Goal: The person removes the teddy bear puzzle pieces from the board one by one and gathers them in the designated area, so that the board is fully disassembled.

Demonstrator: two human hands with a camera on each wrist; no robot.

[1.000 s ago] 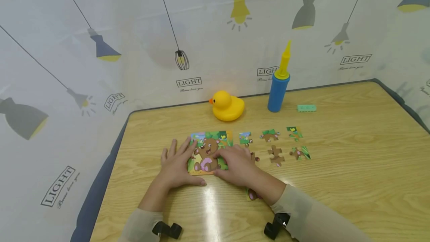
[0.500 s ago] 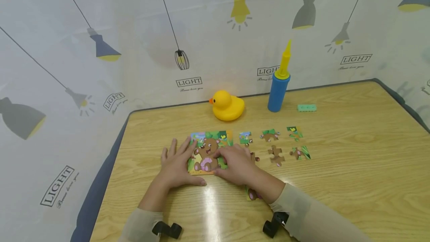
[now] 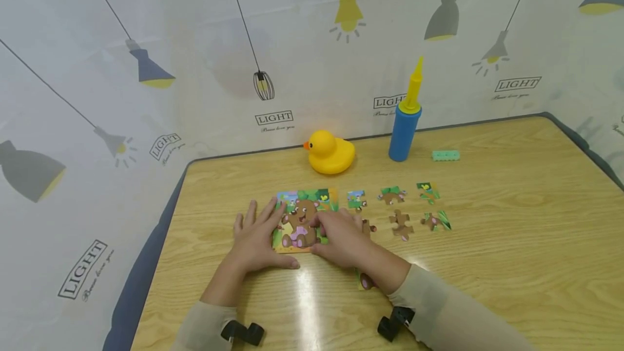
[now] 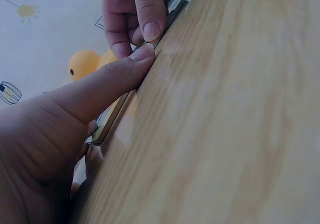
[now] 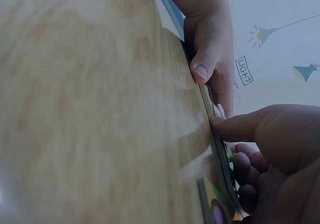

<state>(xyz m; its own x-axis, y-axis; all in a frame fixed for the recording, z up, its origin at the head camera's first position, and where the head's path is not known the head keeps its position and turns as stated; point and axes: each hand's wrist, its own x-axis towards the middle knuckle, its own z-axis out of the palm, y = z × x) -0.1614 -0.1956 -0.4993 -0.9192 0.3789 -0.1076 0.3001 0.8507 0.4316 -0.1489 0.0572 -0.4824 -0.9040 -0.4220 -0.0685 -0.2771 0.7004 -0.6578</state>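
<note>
A bear jigsaw puzzle in a flat board (image 3: 287,241) lies on the table between both hands. My left hand (image 3: 258,240) rests at its left side, fingers spread over the left edge, thumb stretched along the front edge. With thumb and curled forefinger, my right hand (image 3: 343,237) pinches a puzzle piece (image 5: 218,111) at the board's lower right; its pink edge stands up from the board in the right wrist view. The hand itself hides most of that piece. In the left wrist view the left thumb (image 4: 115,78) lies close to the right thumb (image 4: 150,26).
Several loose puzzle pieces (image 3: 401,225) lie right of the board, one partly under the right forearm (image 3: 366,280). Behind stand a yellow rubber duck (image 3: 331,153), a blue hand pump (image 3: 403,134) with yellow nozzle, and a mint toy brick (image 3: 446,155). A printed curtain hangs behind.
The right hand's fingers have drawn up slightly, and the bear's belly area looks shifted where a piece tilts up. The left hand has stayed in place.
</note>
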